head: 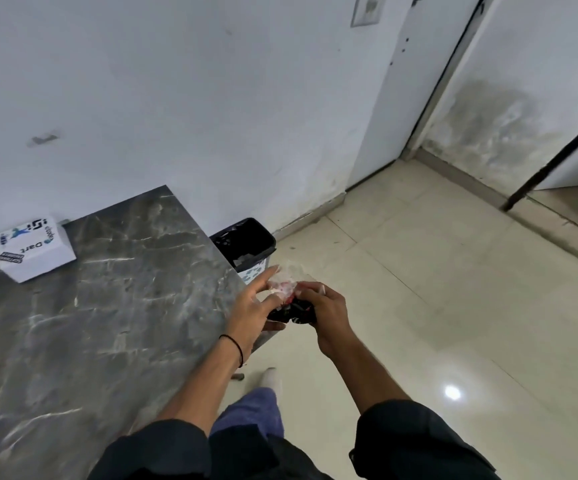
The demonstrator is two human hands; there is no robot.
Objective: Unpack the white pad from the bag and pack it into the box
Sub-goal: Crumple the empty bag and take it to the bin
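My right hand (325, 313) grips a crumpled bundle of black and clear plastic with red print, the bag (289, 303), held over the floor just off the table's right edge. My left hand (252, 306) touches the bundle's left side with its fingers spread. The white pad itself cannot be made out in the bundle. A closed white box (34, 249) with blue and black print sits at the far left of the grey marble table (107, 306), well away from both hands.
A black-lined waste bin (246, 242) stands on the floor against the wall, just beyond the table's corner. Beige tiled floor (436, 306) spreads to the right. A white door and its frame are at the back right.
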